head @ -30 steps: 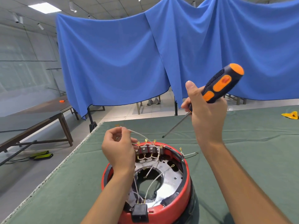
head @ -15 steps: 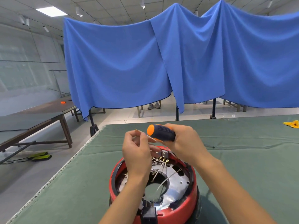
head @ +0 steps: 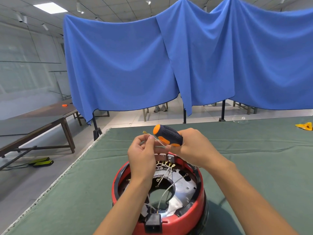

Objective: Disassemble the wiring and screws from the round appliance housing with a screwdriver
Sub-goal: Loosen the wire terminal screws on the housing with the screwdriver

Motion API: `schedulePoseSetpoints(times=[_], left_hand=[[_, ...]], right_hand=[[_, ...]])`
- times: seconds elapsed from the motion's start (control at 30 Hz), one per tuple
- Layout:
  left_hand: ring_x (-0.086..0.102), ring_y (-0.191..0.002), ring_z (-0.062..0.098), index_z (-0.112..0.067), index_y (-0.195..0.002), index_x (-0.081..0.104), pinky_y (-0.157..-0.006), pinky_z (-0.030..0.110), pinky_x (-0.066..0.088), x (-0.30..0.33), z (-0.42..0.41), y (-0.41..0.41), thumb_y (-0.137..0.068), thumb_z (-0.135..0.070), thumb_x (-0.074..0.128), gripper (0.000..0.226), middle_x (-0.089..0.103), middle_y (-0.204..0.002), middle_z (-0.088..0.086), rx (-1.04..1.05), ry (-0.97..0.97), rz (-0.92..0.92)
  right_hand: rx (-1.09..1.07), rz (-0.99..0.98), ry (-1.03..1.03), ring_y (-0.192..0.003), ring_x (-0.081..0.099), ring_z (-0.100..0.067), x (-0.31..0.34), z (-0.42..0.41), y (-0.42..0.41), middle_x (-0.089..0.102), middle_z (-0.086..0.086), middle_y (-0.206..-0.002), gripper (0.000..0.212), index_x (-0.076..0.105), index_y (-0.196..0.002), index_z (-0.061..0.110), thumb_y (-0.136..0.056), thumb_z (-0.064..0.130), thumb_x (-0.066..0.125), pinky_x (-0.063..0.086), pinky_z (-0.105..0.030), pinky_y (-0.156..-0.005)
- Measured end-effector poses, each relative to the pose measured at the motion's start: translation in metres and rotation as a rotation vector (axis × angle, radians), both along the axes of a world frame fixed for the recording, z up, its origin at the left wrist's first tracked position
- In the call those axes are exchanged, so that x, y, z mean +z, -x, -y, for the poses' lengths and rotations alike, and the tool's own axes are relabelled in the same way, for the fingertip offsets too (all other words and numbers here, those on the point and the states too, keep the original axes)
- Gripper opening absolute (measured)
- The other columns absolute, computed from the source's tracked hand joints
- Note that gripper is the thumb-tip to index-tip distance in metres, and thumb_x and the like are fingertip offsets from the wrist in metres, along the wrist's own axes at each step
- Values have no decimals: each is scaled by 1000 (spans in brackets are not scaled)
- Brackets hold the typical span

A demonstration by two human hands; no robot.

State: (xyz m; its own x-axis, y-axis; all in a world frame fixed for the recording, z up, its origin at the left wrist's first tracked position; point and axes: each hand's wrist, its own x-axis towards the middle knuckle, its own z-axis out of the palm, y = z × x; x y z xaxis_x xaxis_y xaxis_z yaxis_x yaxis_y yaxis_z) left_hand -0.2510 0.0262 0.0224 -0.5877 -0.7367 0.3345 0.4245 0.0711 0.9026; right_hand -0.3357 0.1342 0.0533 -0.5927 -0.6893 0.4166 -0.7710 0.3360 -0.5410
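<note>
Loose wires (head: 166, 175) cross the red housing (head: 188, 216) opening; both hands crowd its far rim; green worktop (head: 254, 158) lies open right.

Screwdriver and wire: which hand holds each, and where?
Right hand grips the screwdriver by its handle; left hand pinches a white wire near its terminal end.

I'm seeing a green cloth (head: 254, 167) covering the desk, a blue curtain (head: 169, 65) hanging across the back, and a yellow scrap (head: 304, 126) lying at the desk's far right. A long dark table (head: 33, 121) is standing left with a small orange item (head: 64, 105) on it; two black-green boxes (head: 41, 161) are sitting on the floor.
</note>
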Motion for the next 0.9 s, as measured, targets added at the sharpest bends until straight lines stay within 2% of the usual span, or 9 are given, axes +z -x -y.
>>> schedulePoseSetpoints(times=[0.1, 0.17, 0.27, 0.33, 0.43, 0.6, 0.7, 0.8, 0.9], left_hand=[[62, -50, 19, -3, -91, 55, -39, 24, 47, -3, 2, 0, -97, -11, 46, 13, 71, -72, 10, 15, 39, 30], [57, -46, 17, -6, -88, 56, -38, 24, 44, -5, 4, 0, -96, -11, 45, 14, 70, -72, 8, 39, 66, 71], [55, -49, 16, -7, -79, 60, -42, 27, 43, -11, 6, 3, -91, -9, 48, 17, 67, -70, 9, 58, 157, 228], [56, -53, 21, -9, -70, 61, -49, 35, 45, -16, 5, 5, -87, -9, 50, 20, 67, -67, 8, 56, 290, 347], [61, -63, 31, -13, -64, 61, -57, 46, 50, -18, 3, 5, -84, -14, 52, 22, 66, -63, 5, 70, 468, 460], [63, -66, 29, -16, -63, 61, -60, 47, 52, -17, 2, 4, -84, -16, 52, 23, 66, -63, 3, 83, 475, 493], [63, -66, 29, -16, -63, 62, -61, 47, 52, -16, 2, 2, -83, -17, 52, 22, 66, -63, 3, 84, 468, 492], [63, -67, 30, -16, -64, 63, -62, 46, 52, -15, 3, 1, -83, -16, 52, 21, 66, -63, 2, 99, 461, 503], [60, -67, 23, -16, -68, 64, -65, 42, 52, -13, 7, 2, -85, -18, 53, 20, 65, -66, 0, 137, 511, 561]], right_hand=[[-87, 11, -16, -50, 42, -14, 1, -5, 6, 44, 8, -52, 42, 39, -54, 29, -87, 32, 66, 30, -28, -50], [-210, -10, -45, -53, 50, -16, 2, -10, 15, 48, 6, -57, 35, 44, -60, 28, -87, 34, 64, 36, -27, -51], [-404, -76, -135, -64, 58, -25, -1, -17, 30, 52, 5, -62, 13, 61, -82, 24, -87, 36, 61, 41, -28, -58], [-496, -76, -169, -67, 54, -27, -8, -19, 38, 49, 5, -62, 15, 64, -90, 21, -86, 35, 61, 37, -29, -59], [-530, -23, -149, -69, 52, -28, -19, -19, 46, 48, 6, -62, 15, 65, -92, 19, -85, 31, 62, 36, -29, -60], [-509, 1, -116, -74, 55, -29, -27, -17, 50, 58, -1, -75, 19, 66, -100, 18, -88, 31, 62, 38, -30, -63], [-479, -37, 61, -69, 53, -32, -20, -20, 47, 54, 0, -63, 11, 65, -83, 19, -86, 30, 63, 35, -30, -55], [-478, -106, 316, -57, 45, -32, -5, -23, 36, 46, 1, -49, 38, 45, -54, 17, -84, 32, 60, 27, -29, -47], [-550, -124, 518, -55, 41, -29, 11, -27, 22, 44, 1, -47, 45, 40, -52, 13, -79, 44, 55, 26, -29, -48]])
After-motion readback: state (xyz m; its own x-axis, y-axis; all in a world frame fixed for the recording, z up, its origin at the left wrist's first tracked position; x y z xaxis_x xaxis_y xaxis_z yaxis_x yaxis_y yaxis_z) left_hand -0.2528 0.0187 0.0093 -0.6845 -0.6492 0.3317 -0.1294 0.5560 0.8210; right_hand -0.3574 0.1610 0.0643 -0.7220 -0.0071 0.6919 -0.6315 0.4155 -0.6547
